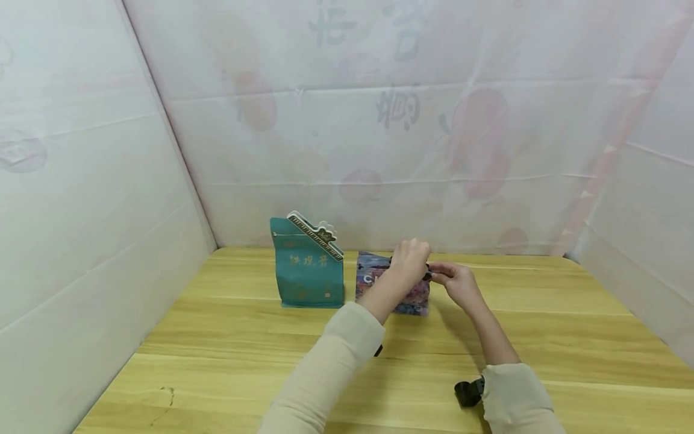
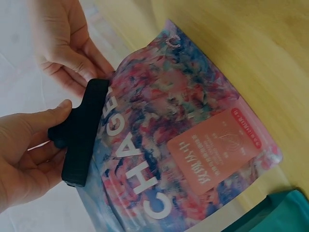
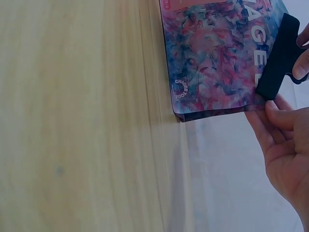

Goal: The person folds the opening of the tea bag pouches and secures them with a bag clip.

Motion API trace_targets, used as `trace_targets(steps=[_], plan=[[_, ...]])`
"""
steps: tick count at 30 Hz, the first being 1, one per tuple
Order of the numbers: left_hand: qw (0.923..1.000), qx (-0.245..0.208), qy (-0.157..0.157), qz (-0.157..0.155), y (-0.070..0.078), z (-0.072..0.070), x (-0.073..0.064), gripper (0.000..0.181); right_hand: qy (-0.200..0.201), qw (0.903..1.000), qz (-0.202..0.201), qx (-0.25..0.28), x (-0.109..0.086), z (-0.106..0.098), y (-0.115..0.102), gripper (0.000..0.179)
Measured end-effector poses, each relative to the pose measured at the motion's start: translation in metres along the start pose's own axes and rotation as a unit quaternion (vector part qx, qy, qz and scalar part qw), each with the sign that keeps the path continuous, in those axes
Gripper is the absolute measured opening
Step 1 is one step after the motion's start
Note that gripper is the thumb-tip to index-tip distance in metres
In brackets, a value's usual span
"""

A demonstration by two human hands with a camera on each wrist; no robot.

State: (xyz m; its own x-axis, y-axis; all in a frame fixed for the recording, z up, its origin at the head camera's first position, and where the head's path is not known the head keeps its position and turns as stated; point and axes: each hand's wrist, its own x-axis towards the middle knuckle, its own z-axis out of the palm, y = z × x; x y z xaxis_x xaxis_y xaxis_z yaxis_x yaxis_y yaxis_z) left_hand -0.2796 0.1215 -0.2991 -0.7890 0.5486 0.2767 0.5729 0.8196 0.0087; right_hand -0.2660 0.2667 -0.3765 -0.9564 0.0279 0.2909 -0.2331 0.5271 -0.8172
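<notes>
A multicoloured pouch [image 2: 159,87] with large white letters and a pink label [image 2: 215,150] stands on the table. Across its top edge sits a black bag clip [image 2: 86,133]. My left hand [image 1: 410,262] pinches the clip's handle between thumb and fingers, as the left wrist view shows [image 2: 29,154]. At the pouch's top corner, beside one end of the clip, my right hand [image 3: 289,145] pinches the edge, thumb in front and fingers behind. In the head view, the right hand [image 1: 458,284] comes in from the right, and the left forearm covers part of the pouch.
Left of the multicoloured pouch stands a teal pouch [image 1: 309,280], with a white and dark decorated clip [image 1: 320,237] slanting across its top corner. Both are near the back of the wooden table [image 1: 228,337]. A pale printed curtain [image 1: 325,138] hangs behind and at both sides.
</notes>
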Motion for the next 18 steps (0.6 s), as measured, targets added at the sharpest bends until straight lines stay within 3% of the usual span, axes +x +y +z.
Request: trace_targets(steps=[8, 18], plan=[[0.9999, -0.005, 0.009, -0.01, -0.0035, 0.0073, -0.0047, 0.012, -0.023, 0.9997, -0.001, 0.005, -0.0024, -0.0025, -0.0006, 0.028], [0.9974, 0.071, 0.008, -0.011, -0.0019, 0.0089, -0.0086, 0.028, -0.04, 0.9988, -0.022, 0.016, 0.0003, -0.0023, 0.0034, 0.029]])
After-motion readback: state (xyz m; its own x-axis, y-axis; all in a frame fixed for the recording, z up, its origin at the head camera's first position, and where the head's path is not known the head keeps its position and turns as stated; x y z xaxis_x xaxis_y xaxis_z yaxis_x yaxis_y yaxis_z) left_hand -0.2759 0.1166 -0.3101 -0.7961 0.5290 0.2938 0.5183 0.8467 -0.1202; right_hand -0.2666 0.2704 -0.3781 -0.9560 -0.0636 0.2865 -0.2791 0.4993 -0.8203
